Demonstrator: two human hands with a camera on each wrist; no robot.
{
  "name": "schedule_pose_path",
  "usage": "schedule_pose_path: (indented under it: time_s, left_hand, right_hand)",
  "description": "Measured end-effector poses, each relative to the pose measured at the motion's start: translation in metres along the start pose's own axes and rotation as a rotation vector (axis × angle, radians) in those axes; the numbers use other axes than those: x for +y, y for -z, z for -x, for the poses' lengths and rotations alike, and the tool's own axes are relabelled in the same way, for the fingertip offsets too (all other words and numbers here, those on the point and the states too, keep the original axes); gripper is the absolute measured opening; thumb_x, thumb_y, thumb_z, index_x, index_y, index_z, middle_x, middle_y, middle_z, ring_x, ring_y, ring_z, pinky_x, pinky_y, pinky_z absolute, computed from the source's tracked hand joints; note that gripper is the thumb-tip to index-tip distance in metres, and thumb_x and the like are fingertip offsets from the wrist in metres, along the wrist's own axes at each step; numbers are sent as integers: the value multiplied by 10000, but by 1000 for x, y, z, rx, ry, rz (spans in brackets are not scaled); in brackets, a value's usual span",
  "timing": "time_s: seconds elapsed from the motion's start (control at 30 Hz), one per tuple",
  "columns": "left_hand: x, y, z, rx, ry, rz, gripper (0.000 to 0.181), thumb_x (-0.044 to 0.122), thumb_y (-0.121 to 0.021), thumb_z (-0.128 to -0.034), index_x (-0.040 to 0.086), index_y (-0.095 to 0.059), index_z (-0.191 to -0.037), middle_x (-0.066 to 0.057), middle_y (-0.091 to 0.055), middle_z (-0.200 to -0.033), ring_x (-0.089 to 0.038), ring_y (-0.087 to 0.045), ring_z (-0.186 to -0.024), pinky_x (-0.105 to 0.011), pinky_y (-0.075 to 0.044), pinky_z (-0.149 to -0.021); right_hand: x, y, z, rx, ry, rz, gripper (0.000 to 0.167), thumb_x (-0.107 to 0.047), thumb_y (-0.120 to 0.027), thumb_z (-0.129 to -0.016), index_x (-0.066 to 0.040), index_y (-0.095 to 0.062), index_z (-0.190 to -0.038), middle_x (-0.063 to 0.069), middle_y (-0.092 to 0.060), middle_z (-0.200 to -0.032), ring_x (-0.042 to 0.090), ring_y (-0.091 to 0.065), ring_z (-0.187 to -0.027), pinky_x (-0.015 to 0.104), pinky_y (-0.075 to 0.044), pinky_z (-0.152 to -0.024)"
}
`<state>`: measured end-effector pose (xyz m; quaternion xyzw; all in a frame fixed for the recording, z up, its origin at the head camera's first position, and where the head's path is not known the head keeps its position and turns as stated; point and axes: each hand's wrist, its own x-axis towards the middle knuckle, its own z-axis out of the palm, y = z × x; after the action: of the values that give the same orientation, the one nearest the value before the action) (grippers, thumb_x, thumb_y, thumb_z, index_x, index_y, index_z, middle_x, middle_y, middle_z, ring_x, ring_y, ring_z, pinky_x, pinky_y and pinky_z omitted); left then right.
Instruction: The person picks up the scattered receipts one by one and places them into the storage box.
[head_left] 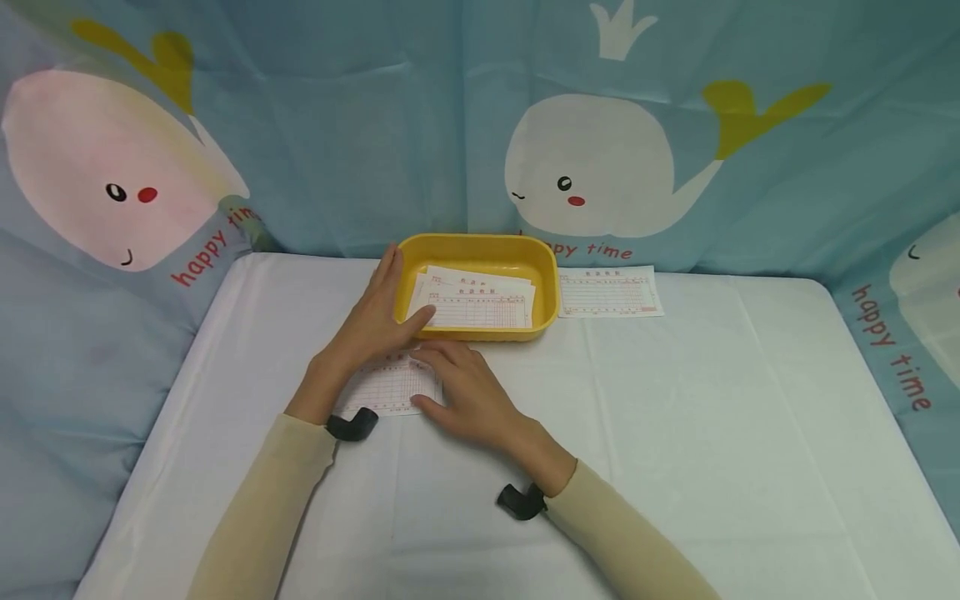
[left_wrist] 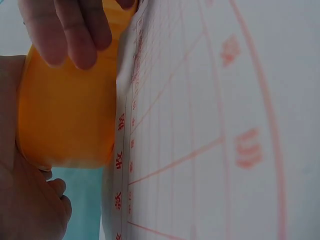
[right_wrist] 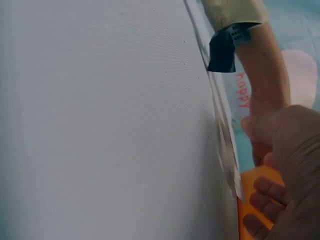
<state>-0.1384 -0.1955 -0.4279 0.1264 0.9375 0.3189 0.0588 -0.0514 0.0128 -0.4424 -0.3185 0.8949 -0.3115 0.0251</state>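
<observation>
A yellow plastic basket (head_left: 480,335) stands near the back of the white-covered table, with several printed paper slips (head_left: 480,312) lying inside. My left hand (head_left: 375,321) holds its left end, fingers along the outer wall and thumb over the rim. In front of the basket another red-printed slip (head_left: 382,392) lies partly hidden beneath both hands; it fills much of the left wrist view. My right hand (head_left: 472,392) hovers over that slip's right end, fingers spread and near the basket's front wall. The right wrist view shows the right hand's fingers (right_wrist: 270,195) apart, gripping nothing.
A further printed slip (head_left: 611,292) lies flat just right of the basket. Behind the table hangs a blue curtain (head_left: 360,150) with whale prints. Black bands (head_left: 352,425) sit at both wrists, below beige sleeves.
</observation>
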Motion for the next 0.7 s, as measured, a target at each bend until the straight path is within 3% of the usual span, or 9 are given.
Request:
schedule_pose_path:
  time_s: [0.3, 0.47, 0.7]
  left_hand:
    - [3, 0, -1, -16, 4, 7, 1067, 611, -581, -997, 180, 94, -1703, 17, 143, -1801, -288, -24, -1692, -607, -197, -1337]
    - [2, 0, -1, -17, 2, 2, 1064, 600, -583, -1002, 174, 94, -1702, 8, 138, -1803, -286, -23, -1692, -605, -198, -1337]
    - [1, 1, 0, -8, -1, 7, 1069, 586, -602, -996, 161, 78, -1704, 6, 127, -1804, -289, -25, -1692, -605, -197, -1337]
  right_hand:
    - [-2, -1, -4, -68, -79, 61, 743, -351, -819, -934, -174, -485, -1574, 47, -554, -1532, 246, -487, -1457, 473, -401, -1238]
    - [-4, -1, -4, -59, -100, -11, 796, -292, -849, -913, -186, -452, -1595, 57, -562, -1491, 235, -521, -1393, 460, -440, -1182]
    - [-9, -2, -2, -50, -130, -117, 687, -167, -811, -937, -126, -514, -1555, 30, -578, -1524, 202, -550, -1436, 450, -465, -1184]
